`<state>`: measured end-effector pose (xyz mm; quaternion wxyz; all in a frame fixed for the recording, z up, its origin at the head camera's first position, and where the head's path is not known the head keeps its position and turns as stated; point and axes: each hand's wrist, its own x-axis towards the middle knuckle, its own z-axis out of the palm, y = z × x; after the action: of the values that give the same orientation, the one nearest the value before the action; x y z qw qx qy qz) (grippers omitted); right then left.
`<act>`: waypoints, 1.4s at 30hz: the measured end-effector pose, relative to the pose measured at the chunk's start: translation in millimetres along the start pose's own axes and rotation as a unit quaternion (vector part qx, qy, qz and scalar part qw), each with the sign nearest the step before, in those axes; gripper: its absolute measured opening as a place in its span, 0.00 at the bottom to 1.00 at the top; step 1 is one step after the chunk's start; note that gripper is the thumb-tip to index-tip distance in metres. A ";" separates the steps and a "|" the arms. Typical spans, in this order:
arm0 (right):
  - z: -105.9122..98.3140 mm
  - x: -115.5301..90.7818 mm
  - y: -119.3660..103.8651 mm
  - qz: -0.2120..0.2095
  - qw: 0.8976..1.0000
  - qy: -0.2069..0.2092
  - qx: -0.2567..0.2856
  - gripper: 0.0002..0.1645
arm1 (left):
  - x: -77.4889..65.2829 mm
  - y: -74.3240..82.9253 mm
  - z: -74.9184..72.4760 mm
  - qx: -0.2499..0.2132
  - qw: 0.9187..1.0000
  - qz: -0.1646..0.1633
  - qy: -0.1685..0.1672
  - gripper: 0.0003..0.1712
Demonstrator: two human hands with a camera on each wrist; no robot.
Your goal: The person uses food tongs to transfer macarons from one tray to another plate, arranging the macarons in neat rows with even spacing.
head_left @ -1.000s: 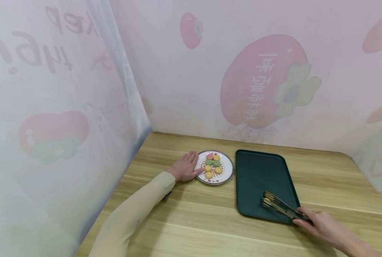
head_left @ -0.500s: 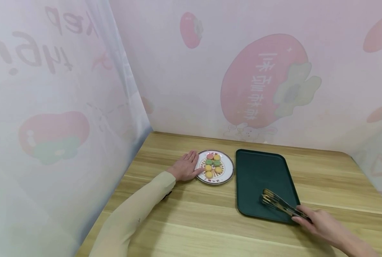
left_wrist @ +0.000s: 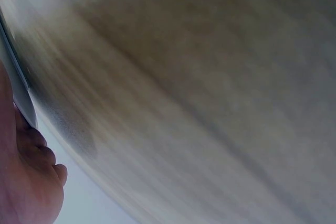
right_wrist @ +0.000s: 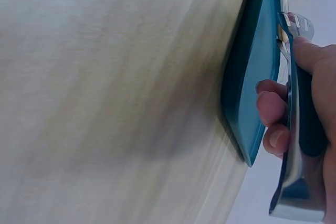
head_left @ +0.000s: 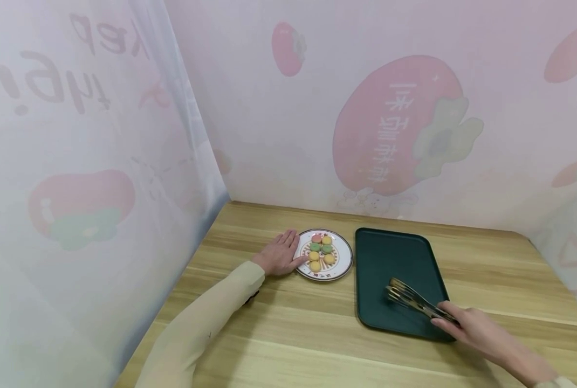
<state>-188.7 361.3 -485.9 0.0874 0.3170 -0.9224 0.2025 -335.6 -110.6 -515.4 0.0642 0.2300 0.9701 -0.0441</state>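
Note:
In the head view my left hand rests at the left edge of a white plate. Its fingers lie straight along the rim, and the thumb reaches over it. On the plate are several macarons, pink, green and yellow. My right hand grips metal tongs, whose fork-like tips hang over the dark green tray with nothing seen between them. In the right wrist view the fingers and thumb wrap around the tongs from both sides.
The wooden table has a pale printed curtain at its left and a strawberry-patterned backdrop behind it. The tray lies just right of the plate, a narrow strip of wood between them.
My right hand and the tongs have shifted slightly left and away from me over the tray. The left hand, plate and macarons keep their places.

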 end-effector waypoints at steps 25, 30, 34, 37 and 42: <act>3.5 44.0 -9.0 -0.009 0.999 -0.024 0.021 0.08 | -1.0 1.1 0.2 -0.011 1.000 0.001 0.004 0.51; 5.9 53.6 -10.9 -0.001 1.000 -0.024 0.014 0.09 | -2.7 0.5 -1.4 -0.011 1.000 0.001 0.003 0.50; 10.3 60.0 -11.4 0.008 0.999 -0.031 0.006 0.12 | -3.9 0.3 -0.9 -0.013 1.000 0.003 0.002 0.50; 13.6 64.9 -11.0 0.004 0.999 -0.033 0.016 0.12 | -4.4 0.5 -0.9 -0.013 1.000 0.004 0.003 0.50; 16.0 73.3 -10.9 0.000 0.998 -0.042 0.038 0.10 | -4.5 1.1 -3.4 -0.012 1.000 0.008 0.013 0.50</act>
<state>-239.9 306.3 -475.6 0.0364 0.3280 -0.9171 0.2235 -331.4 -111.2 -511.4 0.0549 0.2373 0.9694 -0.0292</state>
